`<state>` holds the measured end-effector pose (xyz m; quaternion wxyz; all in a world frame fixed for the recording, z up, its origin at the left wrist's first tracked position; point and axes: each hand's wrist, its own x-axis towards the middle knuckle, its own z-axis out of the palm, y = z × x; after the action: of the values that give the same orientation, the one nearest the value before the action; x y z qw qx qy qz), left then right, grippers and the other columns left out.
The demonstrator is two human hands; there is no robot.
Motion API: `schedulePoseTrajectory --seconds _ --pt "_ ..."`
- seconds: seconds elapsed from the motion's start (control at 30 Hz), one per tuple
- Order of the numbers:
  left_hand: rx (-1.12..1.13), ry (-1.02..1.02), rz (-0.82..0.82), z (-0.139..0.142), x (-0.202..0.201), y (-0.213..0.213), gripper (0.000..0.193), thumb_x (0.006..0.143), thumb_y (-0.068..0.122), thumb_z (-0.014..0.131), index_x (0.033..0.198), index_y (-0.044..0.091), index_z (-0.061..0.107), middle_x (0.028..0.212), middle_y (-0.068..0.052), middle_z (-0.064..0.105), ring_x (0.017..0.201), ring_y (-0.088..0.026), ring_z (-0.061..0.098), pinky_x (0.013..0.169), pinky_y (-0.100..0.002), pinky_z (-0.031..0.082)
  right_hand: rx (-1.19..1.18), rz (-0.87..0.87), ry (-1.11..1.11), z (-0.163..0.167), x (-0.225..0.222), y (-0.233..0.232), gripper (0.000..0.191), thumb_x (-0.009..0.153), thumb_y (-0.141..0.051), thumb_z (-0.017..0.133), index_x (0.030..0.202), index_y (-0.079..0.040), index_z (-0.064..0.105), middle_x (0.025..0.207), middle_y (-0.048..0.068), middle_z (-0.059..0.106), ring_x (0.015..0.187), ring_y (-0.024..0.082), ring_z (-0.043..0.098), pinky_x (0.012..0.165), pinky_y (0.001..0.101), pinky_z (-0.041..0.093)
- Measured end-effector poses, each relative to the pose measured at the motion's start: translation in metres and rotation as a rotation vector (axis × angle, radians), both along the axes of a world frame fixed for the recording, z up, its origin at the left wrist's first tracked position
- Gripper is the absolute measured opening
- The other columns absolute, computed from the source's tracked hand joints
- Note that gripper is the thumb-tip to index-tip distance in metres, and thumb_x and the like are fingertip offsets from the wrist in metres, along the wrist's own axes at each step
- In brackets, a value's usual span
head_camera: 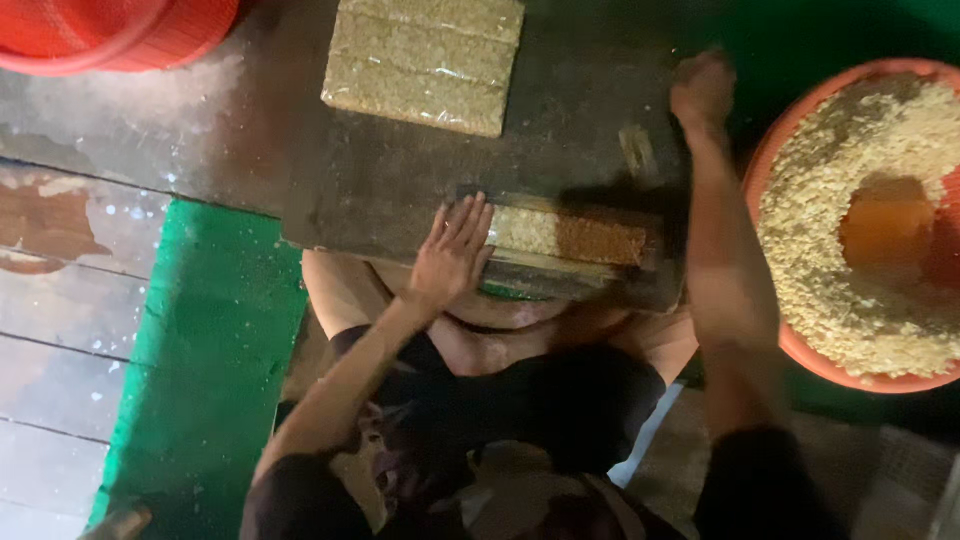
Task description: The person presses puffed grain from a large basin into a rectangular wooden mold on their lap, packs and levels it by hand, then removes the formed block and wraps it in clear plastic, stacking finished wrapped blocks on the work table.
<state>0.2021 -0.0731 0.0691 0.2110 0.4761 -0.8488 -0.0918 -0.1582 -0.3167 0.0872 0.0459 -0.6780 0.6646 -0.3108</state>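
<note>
While left hand [452,252] lies flat, fingers spread, against end of grain-filled mould [566,237] on board's [400,180] near edge, bracing it, I see right hand [703,90] raised apart, blurred, grip unclear. Grain basin [790,340] at right, within reach.

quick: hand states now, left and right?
Left hand: open, fingers flat, pressing the end of the packed grain block in the wooden mould.
Right hand: closed in a fist over the board; blurred, contents cannot be told.
</note>
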Motion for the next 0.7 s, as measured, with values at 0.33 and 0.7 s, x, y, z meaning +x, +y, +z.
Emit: schedulePoseTrajectory --seconds 0.33,0.7 --pt "-0.301 0.031 -0.160 -0.021 -0.030 -0.018 0.048 0.094 0.004 0.063 0.141 0.010 0.064 0.138 -0.006 0.069 0.132 -0.020 0.063 0.128 -0.048 0.030 0.658 0.645 -0.553 -0.022 0.029 0.168 0.022 0.106 -0.027 0.067 0.115 -0.007 0.068 0.089 0.009 0.067 0.074 0.017 0.063 0.068 0.0343 0.053" --pt "-0.226 0.342 0.000 -0.019 0.006 0.012 0.023 0.095 0.004 0.066 0.117 0.005 0.073 0.114 -0.010 0.074 0.112 -0.026 0.071 0.117 -0.051 0.043 0.239 0.746 0.005 -0.023 0.129 0.161 0.018 0.102 -0.021 0.069 0.106 -0.003 0.069 0.094 0.017 0.072 0.085 0.035 0.070 0.071 0.0440 0.053"
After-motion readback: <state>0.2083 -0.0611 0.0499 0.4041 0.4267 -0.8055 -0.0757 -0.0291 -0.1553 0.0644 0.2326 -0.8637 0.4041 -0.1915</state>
